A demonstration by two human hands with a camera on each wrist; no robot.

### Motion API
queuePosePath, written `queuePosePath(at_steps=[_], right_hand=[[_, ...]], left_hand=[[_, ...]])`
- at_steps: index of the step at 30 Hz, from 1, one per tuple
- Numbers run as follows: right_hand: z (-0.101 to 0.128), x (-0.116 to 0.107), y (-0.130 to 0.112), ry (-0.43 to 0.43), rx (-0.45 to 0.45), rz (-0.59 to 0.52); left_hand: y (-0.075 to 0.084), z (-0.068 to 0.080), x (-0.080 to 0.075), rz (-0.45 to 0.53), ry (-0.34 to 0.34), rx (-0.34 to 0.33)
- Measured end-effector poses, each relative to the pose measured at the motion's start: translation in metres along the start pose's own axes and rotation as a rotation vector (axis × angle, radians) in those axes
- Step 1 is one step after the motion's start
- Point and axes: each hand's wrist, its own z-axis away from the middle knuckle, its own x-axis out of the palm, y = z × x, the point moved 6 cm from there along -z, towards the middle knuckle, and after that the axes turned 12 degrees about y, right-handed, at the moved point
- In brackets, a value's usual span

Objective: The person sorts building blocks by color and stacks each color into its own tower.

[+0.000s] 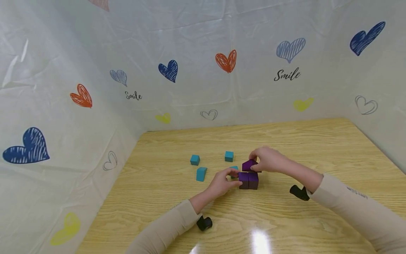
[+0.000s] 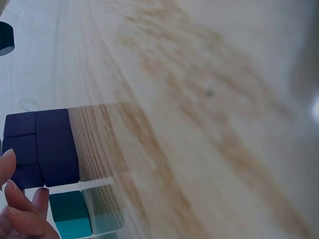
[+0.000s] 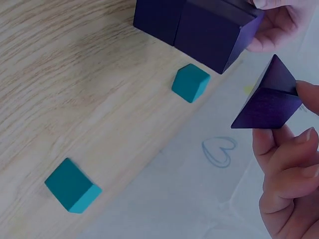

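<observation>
Two dark purple cubes [image 1: 248, 180] stand side by side on the wooden table [image 1: 177, 197]. My left hand [image 1: 237, 177] holds their left end between thumb and curled fingers; the left wrist view shows its fingertips [image 2: 11, 164] on the cubes [image 2: 42, 147]. My right hand [image 1: 255, 164] pinches a purple wedge-shaped block [image 1: 248, 165] just above the cubes. In the right wrist view this block [image 3: 269, 97] hangs tilted in the fingers [image 3: 281, 144], apart from the cubes [image 3: 199, 22].
Several teal blocks lie left of and behind the cubes: a cube [image 1: 195, 159], another cube [image 1: 229, 156], a slanted one [image 1: 201, 174], and one half hidden by my left hand [image 1: 234, 168]. Heart-printed sheets wall in the table's left, back and right sides.
</observation>
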Motion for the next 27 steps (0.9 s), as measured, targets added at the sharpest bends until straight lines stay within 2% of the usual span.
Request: queuePosePath(at_steps=[6, 27], right_hand=[[0.005, 0.003, -0.006, -0.011, 0.001, -0.036], [0.010, 0.018, -0.009, -0.019, -0.005, -0.013]], left_hand=[[-0.002, -0.001, 0.001, 0.009, -0.007, -0.005], [0.002, 0.000, -0.002, -0.008, -0.015, -0.008]])
